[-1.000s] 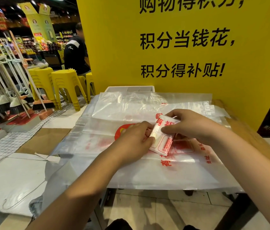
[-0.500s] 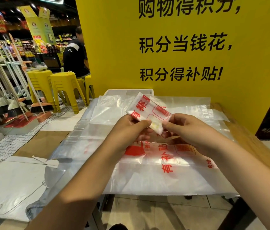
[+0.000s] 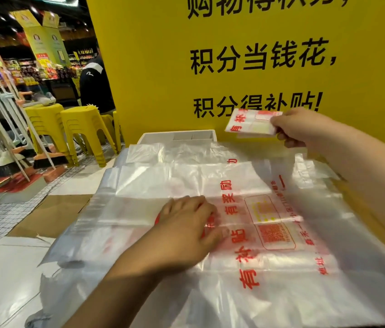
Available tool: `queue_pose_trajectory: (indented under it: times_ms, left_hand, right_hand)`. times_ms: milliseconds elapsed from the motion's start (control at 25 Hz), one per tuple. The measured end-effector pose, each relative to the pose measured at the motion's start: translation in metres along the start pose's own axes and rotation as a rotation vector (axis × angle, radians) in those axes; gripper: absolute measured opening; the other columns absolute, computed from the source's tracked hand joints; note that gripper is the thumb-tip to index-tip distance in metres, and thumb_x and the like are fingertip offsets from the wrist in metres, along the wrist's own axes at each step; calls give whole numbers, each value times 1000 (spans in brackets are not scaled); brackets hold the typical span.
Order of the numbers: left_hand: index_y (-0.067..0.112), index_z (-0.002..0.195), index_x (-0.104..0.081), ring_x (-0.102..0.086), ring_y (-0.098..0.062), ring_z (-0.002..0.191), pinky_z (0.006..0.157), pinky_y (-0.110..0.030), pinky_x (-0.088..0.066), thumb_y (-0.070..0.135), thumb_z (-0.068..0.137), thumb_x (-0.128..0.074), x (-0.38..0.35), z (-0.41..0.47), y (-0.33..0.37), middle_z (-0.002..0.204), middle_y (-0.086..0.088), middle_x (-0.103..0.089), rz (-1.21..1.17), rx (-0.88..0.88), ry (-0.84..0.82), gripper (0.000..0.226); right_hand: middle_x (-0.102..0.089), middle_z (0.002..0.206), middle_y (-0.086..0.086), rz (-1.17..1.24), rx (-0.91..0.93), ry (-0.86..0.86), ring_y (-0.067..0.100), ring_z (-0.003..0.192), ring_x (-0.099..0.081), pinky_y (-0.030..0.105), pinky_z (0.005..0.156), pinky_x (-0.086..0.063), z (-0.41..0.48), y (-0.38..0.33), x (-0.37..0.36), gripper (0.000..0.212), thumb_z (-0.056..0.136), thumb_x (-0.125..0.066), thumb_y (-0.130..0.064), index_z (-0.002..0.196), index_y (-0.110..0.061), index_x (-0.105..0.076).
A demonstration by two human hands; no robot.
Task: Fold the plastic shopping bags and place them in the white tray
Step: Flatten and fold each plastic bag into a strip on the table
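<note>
My right hand pinches a small folded plastic bag with red print, held in the air above the table's far side, just right of the white tray. The tray stands at the back against the yellow board, its front hidden behind plastic. My left hand rests flat, fingers spread, on the top clear shopping bag of a stack of unfolded bags with red lettering that covers the table.
A yellow sign board rises right behind the table. The wooden table edge shows at the right. To the left are yellow stools, brooms and mops, cardboard on the floor, and a person in dark clothes.
My right hand has carried the folded bag up and back toward the tray. My left hand let go of it and came down flat onto the bag stack.
</note>
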State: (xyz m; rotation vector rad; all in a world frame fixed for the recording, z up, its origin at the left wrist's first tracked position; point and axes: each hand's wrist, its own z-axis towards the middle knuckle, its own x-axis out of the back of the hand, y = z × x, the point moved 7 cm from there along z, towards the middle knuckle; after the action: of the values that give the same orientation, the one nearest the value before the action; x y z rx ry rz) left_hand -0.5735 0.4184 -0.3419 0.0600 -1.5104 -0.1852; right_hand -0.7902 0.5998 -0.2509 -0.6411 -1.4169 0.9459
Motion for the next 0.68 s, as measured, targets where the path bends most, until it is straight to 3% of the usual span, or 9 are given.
queue_pose_trajectory:
  times_ms: [160, 320, 440, 600, 680]
  left_hand:
    - [40, 146, -28, -8, -7, 147, 121, -32, 6, 67, 97, -32, -5, 4, -5, 157, 17, -17, 2, 41, -37, 57]
    - [42, 152, -16, 4, -7, 151, 120, -34, 14, 71, 80, -15, -7, 12, -5, 163, 18, -2, 68, 46, -71, 78]
    - [41, 147, -29, -11, -13, 152, 117, -34, 11, 74, 76, -8, 1, 17, -6, 162, 16, -17, 157, -8, 3, 81]
    - [46, 148, -8, 13, 1, 147, 107, -23, 29, 78, 67, 4, -12, 16, -9, 160, 23, 5, 74, 12, -156, 88]
    - [45, 150, -7, 14, 1, 147, 111, -26, 27, 78, 81, -7, -11, 16, -6, 161, 22, 7, 86, 14, -155, 76]
  right_hand:
    - [-53, 78, 14, -297, 9, -1, 23, 57, -45, 30, 54, -38, 80, -4, -20, 20, 101, -44, -18, 104, -1, -56]
    - [-52, 77, 15, -590, -88, -78, 24, 60, -46, 29, 52, -39, 122, 16, -54, 17, 101, -51, -17, 104, -1, -56]
    - [-55, 94, 14, -807, -98, -159, 27, 83, -52, 34, 70, -43, 132, 28, -75, 23, 99, -60, -30, 106, -8, -57]
    - [-57, 108, 13, -841, -117, -192, 30, 99, -55, 37, 80, -45, 139, 40, -92, 37, 95, -64, -36, 117, -6, -57]
    - [-57, 105, 13, -841, -99, -166, 31, 101, -56, 37, 77, -48, 140, 43, -89, 43, 92, -68, -40, 117, -7, -57]
